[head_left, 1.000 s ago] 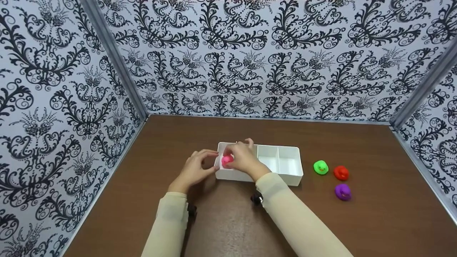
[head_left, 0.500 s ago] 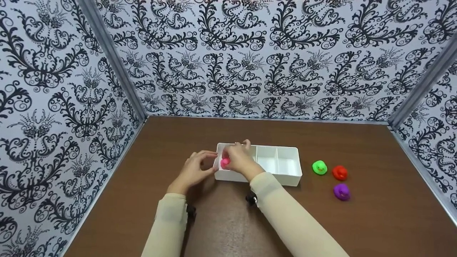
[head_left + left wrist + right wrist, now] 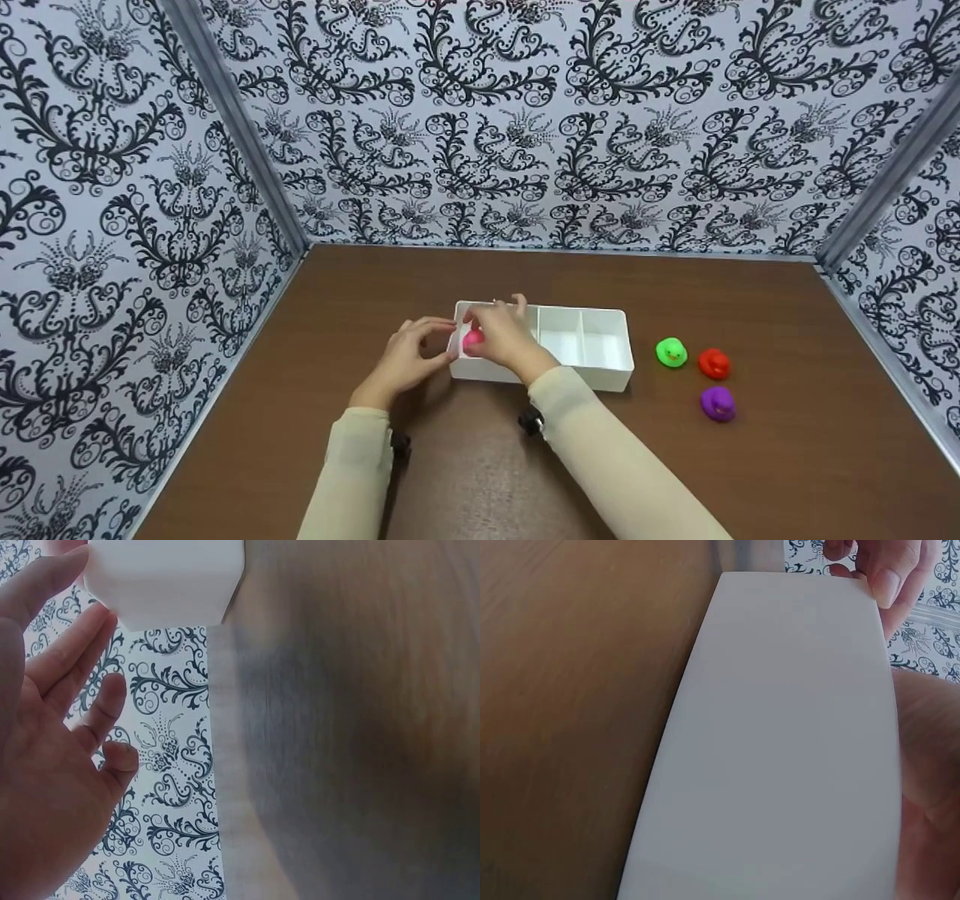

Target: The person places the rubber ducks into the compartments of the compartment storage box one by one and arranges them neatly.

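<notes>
A gentle release seemed best, as the right hand (image 3: 504, 336) pinched the small, rounded pink toy (image 3: 471, 341) inside the white rectangular plastic box's (image 3: 577, 376) left end, which the left hand (image 3: 405, 358) touched with extended fingers.

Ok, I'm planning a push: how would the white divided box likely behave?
The white box is probably light for its size, given its thin walls. Its straight edges suggest stiffness. Long and low, it likely slides rather than tips.
</notes>
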Demonstrator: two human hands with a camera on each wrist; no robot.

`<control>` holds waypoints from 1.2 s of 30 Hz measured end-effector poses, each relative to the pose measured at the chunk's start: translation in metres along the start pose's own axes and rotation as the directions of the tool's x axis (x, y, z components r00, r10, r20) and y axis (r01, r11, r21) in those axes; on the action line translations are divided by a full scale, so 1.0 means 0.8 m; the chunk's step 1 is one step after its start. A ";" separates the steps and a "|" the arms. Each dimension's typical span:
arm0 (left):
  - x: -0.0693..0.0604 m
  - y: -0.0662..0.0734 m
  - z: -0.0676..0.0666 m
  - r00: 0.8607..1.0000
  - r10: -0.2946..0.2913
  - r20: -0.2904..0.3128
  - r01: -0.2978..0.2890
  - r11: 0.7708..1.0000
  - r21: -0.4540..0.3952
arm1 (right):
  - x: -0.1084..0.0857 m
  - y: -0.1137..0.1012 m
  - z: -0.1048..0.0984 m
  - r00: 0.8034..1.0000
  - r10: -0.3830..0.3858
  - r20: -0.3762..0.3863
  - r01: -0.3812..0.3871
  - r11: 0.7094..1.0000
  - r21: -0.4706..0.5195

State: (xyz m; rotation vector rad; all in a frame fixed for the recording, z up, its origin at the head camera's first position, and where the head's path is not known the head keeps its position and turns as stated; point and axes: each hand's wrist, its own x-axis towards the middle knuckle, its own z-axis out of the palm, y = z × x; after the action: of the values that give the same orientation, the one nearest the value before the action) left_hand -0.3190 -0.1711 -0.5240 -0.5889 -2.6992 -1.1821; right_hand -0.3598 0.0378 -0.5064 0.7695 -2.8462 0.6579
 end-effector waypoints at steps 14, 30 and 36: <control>0.010 0.002 -0.003 1.000 -0.010 0.019 0.010 1.000 -0.016 | -0.033 0.034 -0.033 0.979 -0.034 -0.200 0.056 0.993 0.105; 0.006 -0.001 -0.002 1.000 -0.006 0.009 0.007 1.000 -0.026 | -0.081 0.093 -0.075 0.942 0.003 -0.337 0.020 0.998 0.065; 0.006 0.001 -0.002 1.000 -0.006 0.003 0.007 0.999 -0.033 | -0.095 0.108 -0.086 0.944 0.022 -0.330 -0.001 0.998 0.064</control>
State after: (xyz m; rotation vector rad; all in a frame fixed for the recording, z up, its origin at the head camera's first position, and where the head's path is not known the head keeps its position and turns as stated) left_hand -0.3227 -0.1702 -0.5213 -0.5875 -2.6912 -1.2304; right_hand -0.3374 0.1691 -0.4944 0.5855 -2.5363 0.7985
